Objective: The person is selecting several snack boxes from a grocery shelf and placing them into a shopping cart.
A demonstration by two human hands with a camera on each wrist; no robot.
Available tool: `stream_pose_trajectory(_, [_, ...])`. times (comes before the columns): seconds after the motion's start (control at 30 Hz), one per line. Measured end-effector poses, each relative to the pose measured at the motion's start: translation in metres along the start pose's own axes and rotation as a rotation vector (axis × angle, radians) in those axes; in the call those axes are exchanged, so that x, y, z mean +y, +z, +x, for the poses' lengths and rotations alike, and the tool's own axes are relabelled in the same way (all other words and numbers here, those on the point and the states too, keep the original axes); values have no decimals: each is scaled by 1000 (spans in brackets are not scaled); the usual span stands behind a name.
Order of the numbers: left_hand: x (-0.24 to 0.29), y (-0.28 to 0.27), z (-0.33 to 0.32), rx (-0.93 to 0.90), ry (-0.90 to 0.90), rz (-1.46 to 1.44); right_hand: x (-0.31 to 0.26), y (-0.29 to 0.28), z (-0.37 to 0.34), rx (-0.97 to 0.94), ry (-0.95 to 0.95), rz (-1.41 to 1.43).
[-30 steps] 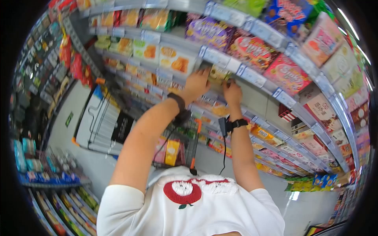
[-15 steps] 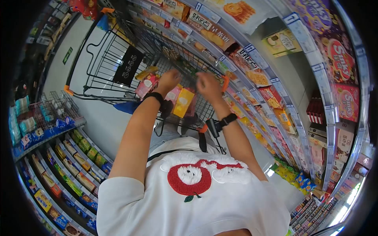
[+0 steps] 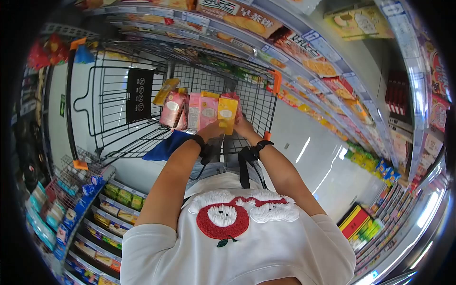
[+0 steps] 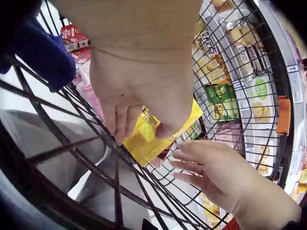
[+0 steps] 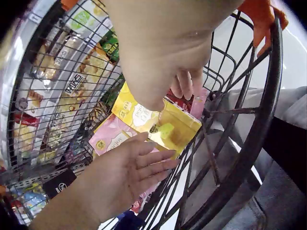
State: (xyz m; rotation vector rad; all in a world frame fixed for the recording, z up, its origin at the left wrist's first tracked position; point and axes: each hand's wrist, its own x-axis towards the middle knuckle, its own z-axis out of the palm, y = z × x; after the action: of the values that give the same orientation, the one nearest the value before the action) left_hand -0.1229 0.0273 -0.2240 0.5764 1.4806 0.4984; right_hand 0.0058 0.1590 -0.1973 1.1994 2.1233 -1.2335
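Both left hand (image 5: 122, 175) and right hand (image 4: 218, 171) flank a yellow box (image 3: 228, 113) in the cart (image 3: 277, 82); fingers (image 5: 158, 168) relaxed, loosely extended.

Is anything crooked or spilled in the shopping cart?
The yellow packet at the head view's left end looks crooked: it slants, while the yellow box lines up with the pink box beside it. I see nothing spilled.

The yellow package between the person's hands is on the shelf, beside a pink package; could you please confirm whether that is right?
The shelf is wrong: the head view shows the yellow package in the shopping cart, beside a pink package, between the left hand and right hand.
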Motion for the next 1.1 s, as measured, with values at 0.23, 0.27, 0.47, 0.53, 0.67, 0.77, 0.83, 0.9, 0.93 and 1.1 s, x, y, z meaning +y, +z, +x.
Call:
stream_pose_trajectory(0.23, [9,5,-7,107,-143,-8,27,36,6,10,128,133])
stream_pose_trajectory(0.27, [5,5,-5,80,-149,-52,31,41,6,-1,135,131])
stream_pose_trajectory(0.47, [7,1,-23,99,13,-141,23,43,0,-27,150,115])
stream_pose_trajectory(0.53, [22,-12,-38,62,-19,-154,30,50,8,-33,161,172])
stream_pose_trajectory(0.67, [-9,-14,-17,-12,-115,-103,12,37,-3,-58,174,227])
stream_pose_trajectory(0.77, [-5,-17,-14,-45,-114,-163,16,45,-1,-64,170,278])
stream_pose_trajectory(0.83, [11,-15,-21,-11,-97,-208,24,55,5,-46,175,297])
stream_pose_trajectory(0.9, [12,-9,-16,65,-144,-181,31,60,7,-61,189,324])
stream_pose_trajectory(0.93, [12,-6,-14,103,-167,-167,33,61,6,-68,195,338])
stream_pose_trajectory(1.1, [-7,8,-2,133,-102,-238,71,92,24,-40,157,494])
